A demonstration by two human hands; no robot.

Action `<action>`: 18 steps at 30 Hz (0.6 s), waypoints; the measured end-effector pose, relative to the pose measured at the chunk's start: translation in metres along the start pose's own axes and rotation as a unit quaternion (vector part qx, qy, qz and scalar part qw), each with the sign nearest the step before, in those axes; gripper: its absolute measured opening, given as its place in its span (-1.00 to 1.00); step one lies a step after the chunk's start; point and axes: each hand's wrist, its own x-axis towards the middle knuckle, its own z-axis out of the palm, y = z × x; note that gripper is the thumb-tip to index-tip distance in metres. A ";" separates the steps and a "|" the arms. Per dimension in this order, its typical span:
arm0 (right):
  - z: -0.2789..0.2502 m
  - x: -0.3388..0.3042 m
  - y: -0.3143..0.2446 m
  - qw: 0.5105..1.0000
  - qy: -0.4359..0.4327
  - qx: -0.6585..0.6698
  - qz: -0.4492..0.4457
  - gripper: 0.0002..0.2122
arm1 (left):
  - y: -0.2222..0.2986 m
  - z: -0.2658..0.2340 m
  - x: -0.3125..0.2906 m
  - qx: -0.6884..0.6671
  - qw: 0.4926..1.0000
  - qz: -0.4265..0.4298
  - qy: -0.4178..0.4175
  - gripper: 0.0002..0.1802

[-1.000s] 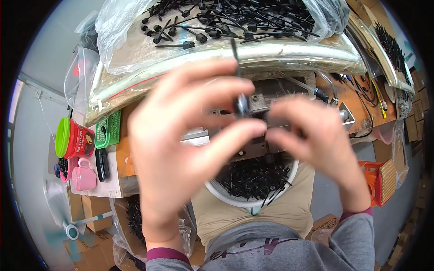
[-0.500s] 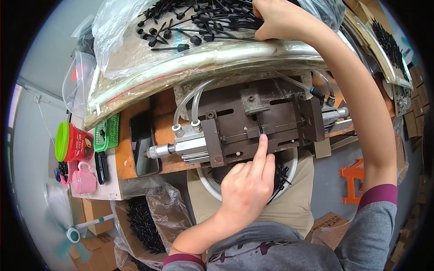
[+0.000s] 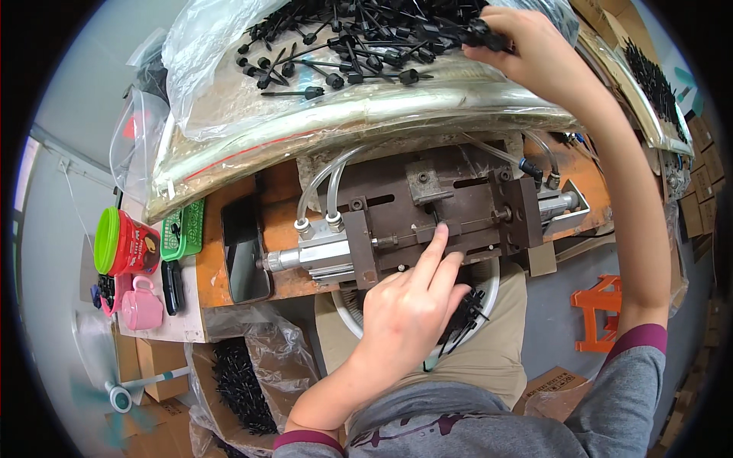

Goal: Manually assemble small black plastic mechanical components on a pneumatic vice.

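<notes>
My left hand [image 3: 408,309] is over a brown metal fixture [image 3: 397,183], with its index and middle fingers stretched out and thumb apart. Its index fingertip touches the middle of the fixture, at a thin black part [image 3: 434,213] below a small steel block [image 3: 424,183]. My right hand [image 3: 527,57] is closed on black plastic parts [image 3: 481,34] at the right side of a heap of them [image 3: 359,46]. The heaped parts have thin stems and thick heads. How many the right hand holds cannot be made out.
An air cylinder [image 3: 324,256] with clear hoses sits left of the fixture. A phone [image 3: 246,252], a green basket [image 3: 183,229] and a pink mug [image 3: 143,305] lie further left. Below are a round tub [image 3: 492,294] on my lap, a box of black parts [image 3: 244,385] and an orange stool [image 3: 597,313].
My right hand has moved right and slightly down, and black parts now show in its grip. My left thumb and middle finger have spread, while the index fingertip stays at the fixture's middle.
</notes>
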 end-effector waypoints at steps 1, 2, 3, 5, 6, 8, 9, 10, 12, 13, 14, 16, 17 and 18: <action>0.004 -0.008 -0.005 0.997 0.053 0.047 -0.005 -0.77 | 0.001 -0.004 0.002 -0.045 0.999 -0.012 0.014 -0.61; 0.006 -0.010 -0.008 0.996 0.060 0.061 0.023 -0.77 | 0.001 -0.008 0.005 -0.090 0.995 -0.025 0.027 -0.59; 0.006 -0.011 -0.013 0.993 0.067 0.076 0.053 -0.77 | 0.002 -0.013 0.007 -0.134 0.990 -0.036 0.039 -0.57; 0.006 -0.007 -0.023 0.975 0.038 0.120 0.183 -0.82 | -0.003 -0.018 0.018 -0.137 0.984 -0.018 0.116 -0.54; 0.006 -0.008 -0.023 0.971 0.083 0.158 0.156 -0.83 | -0.006 -0.021 0.024 -0.141 0.978 -0.013 0.152 -0.54; 0.007 -0.008 -0.022 0.952 0.172 0.231 0.099 -0.82 | -0.008 -0.030 0.033 -0.246 0.953 -0.048 0.169 -0.49; 0.005 -0.011 -0.041 0.965 0.185 0.185 0.010 -0.77 | -0.008 -0.035 0.035 -0.338 0.919 -0.090 0.180 -0.47; 0.000 -0.015 -0.059 0.967 0.202 0.134 -0.076 -0.70 | -0.006 -0.041 0.037 -0.429 0.874 -0.128 0.189 -0.44; 0.008 -0.045 -0.089 0.961 0.203 0.105 -0.158 -0.73 | -0.006 -0.045 0.035 -0.514 0.830 -0.140 0.162 -0.47; 0.014 -0.062 -0.103 0.958 0.204 0.091 -0.180 -0.68 | -0.013 -0.045 0.029 -0.491 0.853 -0.127 0.124 -0.49; 0.012 -0.070 -0.117 0.957 0.203 0.086 -0.188 -0.62 | -0.013 -0.052 0.021 -0.462 0.875 -0.114 0.091 -0.51; 0.015 -0.087 -0.123 0.962 0.183 0.086 -0.182 -0.61 | -0.007 -0.048 0.009 -0.374 0.918 -0.119 0.064 -0.54; 0.017 -0.093 -0.122 0.964 0.178 0.118 -0.156 -0.60 | -0.006 -0.043 0.003 -0.300 0.947 -0.082 0.077 -0.53; 0.018 -0.099 -0.120 0.965 0.179 0.142 -0.125 -0.61 | -0.006 -0.038 -0.003 -0.224 0.969 -0.041 0.092 -0.53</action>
